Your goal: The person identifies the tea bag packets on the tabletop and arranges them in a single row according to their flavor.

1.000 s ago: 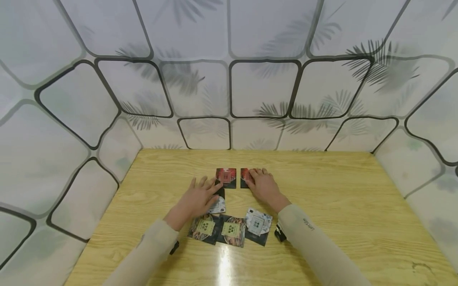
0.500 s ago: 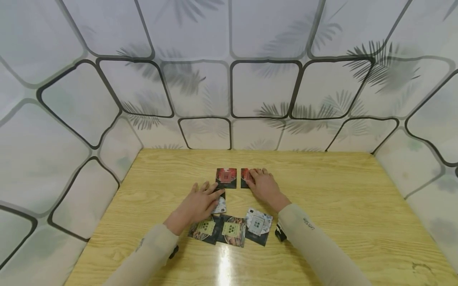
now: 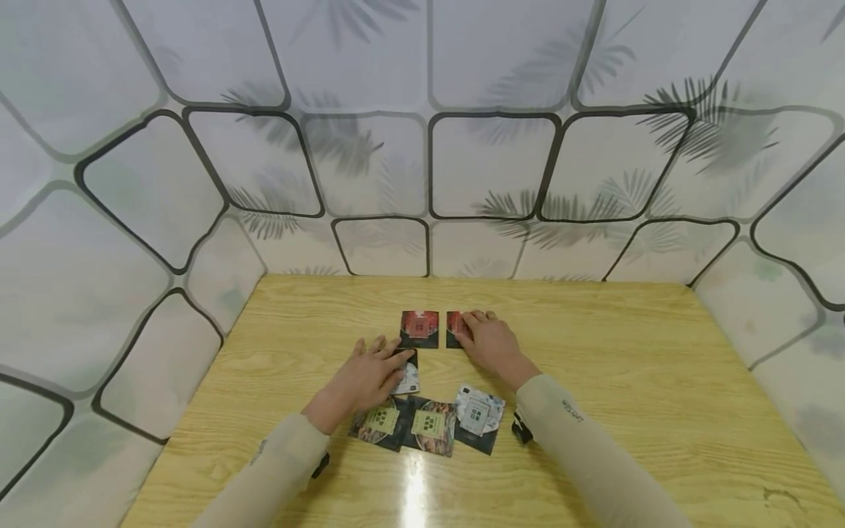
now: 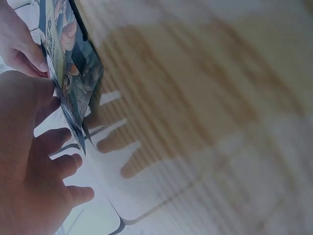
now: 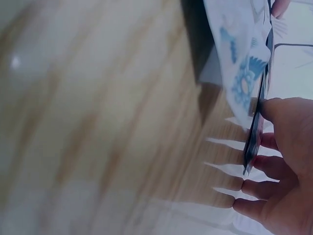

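Note:
My left hand [image 3: 359, 378] lies with fingers spread over a flat square black-and-white packet [image 3: 411, 380], covering its left part. Its fingertips come right up to the lower left corner of a red-and-black packet [image 3: 419, 330]. To the right, my right hand [image 3: 491, 343] rests on a second red-and-black packet [image 3: 452, 331], hiding most of it. In the right wrist view, the right thumb is at a dark packet's edge [image 5: 253, 147] and the fingers [image 5: 252, 208] reach down to the table. The left wrist view shows the left fingers [image 4: 78, 196] extended and apart.
Nearer me, two yellow-labelled packets [image 3: 381, 422] overlap side by side. A blue-and-white packet [image 3: 478, 416] lies tilted at their right. All are on a wood-grain table [image 3: 627, 367], enclosed by patterned white walls [image 3: 488, 165] at the back and sides.
My left hand has drawn back slightly toward me, off the left red-and-black packet, uncovering its lower left corner. The right hand has stayed on its packet.

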